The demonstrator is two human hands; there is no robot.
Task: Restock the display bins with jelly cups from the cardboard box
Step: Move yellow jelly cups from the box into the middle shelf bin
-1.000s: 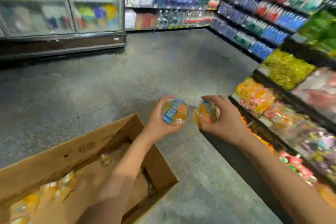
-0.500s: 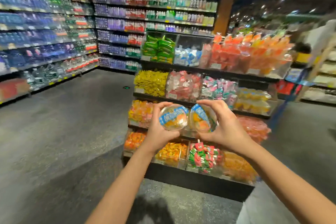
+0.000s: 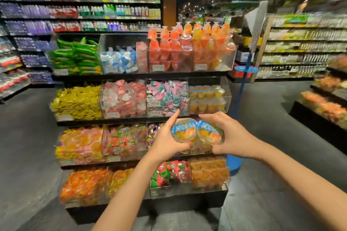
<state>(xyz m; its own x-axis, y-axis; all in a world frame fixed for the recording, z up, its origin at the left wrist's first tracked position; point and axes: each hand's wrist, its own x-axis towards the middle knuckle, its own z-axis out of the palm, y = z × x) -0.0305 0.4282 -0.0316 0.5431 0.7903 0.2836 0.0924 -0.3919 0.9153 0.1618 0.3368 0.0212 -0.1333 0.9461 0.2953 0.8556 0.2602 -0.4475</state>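
Directly ahead, stocked display bins [image 3: 209, 99].

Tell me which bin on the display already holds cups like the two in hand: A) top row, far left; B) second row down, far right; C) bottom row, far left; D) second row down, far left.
B: the clear bin at the right end of the second row holds orange cups with blue lids like the jelly cups gripped by the left hand and the right hand.

The left hand [image 3: 165, 141] and right hand [image 3: 234, 138] each grip a jelly cup [image 3: 183, 132], cups touching, before the display bins [image 3: 228, 90].
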